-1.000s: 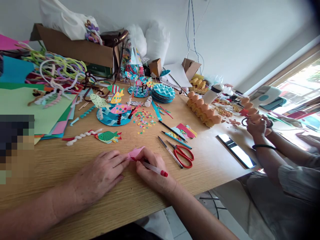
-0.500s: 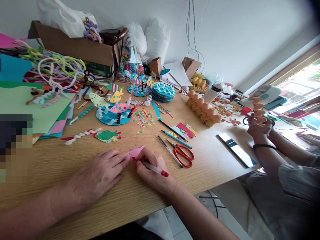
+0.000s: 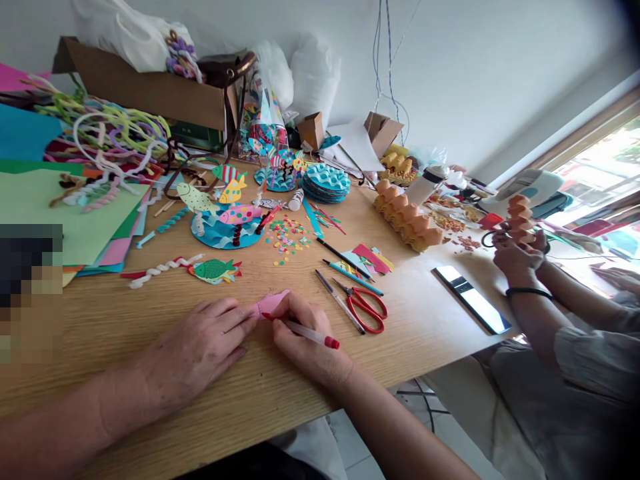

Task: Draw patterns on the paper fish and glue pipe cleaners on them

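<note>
A small pink paper cutout (image 3: 270, 304) lies on the wooden table, with a line of marks along it. My left hand (image 3: 203, 347) rests flat, its fingertips pressing the cutout's left end. Pinched in my right hand (image 3: 310, 340) is a red gel pen (image 3: 315, 335) with a clear barrel, its red tip on the paper. My right fingers cover part of the cutout. Just beyond my left hand is a green paper fish (image 3: 215, 270) beside a twisted white and red pipe cleaner (image 3: 167, 270). Red-handled scissors (image 3: 367, 310) and another pen (image 3: 340, 302) lie right of my right hand.
Paper fish stand on a blue wavy base (image 3: 225, 230) near confetti dots (image 3: 287, 237). Coloured paper sheets (image 3: 60, 207) and pipe cleaners (image 3: 120, 130) are piled left. Rightward are an egg carton (image 3: 407, 217), a phone (image 3: 470, 300) and a co-worker's hands (image 3: 520, 257) holding a carton strip.
The red pen in my right hand has tilted very slightly. My left hand stays in place on the pink paper. The co-worker's carton strip has turned a little.
</note>
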Tool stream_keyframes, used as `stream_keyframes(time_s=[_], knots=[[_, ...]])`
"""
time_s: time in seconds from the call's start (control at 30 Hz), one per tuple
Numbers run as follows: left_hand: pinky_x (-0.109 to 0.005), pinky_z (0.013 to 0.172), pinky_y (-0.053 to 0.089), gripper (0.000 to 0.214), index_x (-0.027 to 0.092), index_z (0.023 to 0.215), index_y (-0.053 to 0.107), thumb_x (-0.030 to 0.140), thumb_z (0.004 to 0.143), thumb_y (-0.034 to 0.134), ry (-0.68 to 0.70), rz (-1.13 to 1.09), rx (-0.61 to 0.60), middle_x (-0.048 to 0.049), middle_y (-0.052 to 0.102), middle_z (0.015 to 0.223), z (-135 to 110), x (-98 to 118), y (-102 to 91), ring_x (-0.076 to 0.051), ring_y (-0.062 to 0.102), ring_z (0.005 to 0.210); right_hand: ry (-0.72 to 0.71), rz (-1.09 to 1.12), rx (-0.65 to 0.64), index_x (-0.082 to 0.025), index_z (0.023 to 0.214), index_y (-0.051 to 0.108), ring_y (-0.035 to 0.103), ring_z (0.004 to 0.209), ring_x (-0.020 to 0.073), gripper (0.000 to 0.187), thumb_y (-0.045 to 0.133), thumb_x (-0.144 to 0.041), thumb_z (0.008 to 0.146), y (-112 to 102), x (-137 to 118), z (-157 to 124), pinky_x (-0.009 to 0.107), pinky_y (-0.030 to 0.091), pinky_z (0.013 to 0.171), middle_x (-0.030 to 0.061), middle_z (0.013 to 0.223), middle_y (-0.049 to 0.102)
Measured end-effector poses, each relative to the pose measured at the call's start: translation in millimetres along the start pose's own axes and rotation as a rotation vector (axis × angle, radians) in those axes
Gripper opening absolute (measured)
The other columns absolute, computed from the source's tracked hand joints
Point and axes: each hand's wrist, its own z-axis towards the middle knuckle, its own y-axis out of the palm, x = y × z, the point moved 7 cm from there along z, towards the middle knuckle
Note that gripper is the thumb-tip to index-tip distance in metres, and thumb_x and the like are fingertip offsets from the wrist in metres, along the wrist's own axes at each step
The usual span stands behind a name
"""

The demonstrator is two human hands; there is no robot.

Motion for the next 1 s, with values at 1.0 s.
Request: stream_keyframes(time_s=[1.0], knots=[[-0.039,0.093,0.052,0.040,0.014,0.131,0.063,0.007,0.093,0.053,0.007,-0.012,0.006,-0.0090,0.072,0.119,0.7,1.1,-2.2,-0.026,0.062,0.106,-0.050,-0.019,-0.025,-0.025,0.071,0.043,0.042,0.051,0.0121,0.013,0.049,-0.015,0.068,0.3,-2.3,-2.2,0.023,0.036,0.055,-0.0071,0.059,0.045]])
